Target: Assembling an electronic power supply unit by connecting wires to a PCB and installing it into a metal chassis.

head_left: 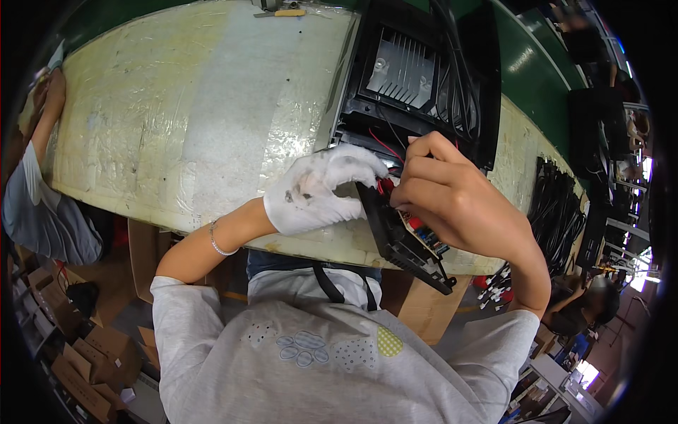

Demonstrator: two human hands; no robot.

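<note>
My left hand (pixel 318 189), in a stained white glove, is closed on the upper end of a black plastic panel (pixel 385 230). The panel is tilted over the table's near edge and carries a circuit board (pixel 432 242) with colourful parts. My bare right hand (pixel 459 201) bends over the board, fingers pinched at a red wire (pixel 384 186); the fingertips are partly hidden. Thin red and black wires run from there to a large black housing (pixel 351 107) just beyond both hands. Inside that housing sits a silver finned heat sink (pixel 402 71).
Thick black cables (pixel 459 63) drape over the housing. A bundle of black cables (pixel 554 212) hangs at the table's right. The table (pixel 233 106) is covered in clear film. Another person's arm (pixel 49 106) rests at the far left. Cardboard boxes (pixel 88 374) stand on the floor.
</note>
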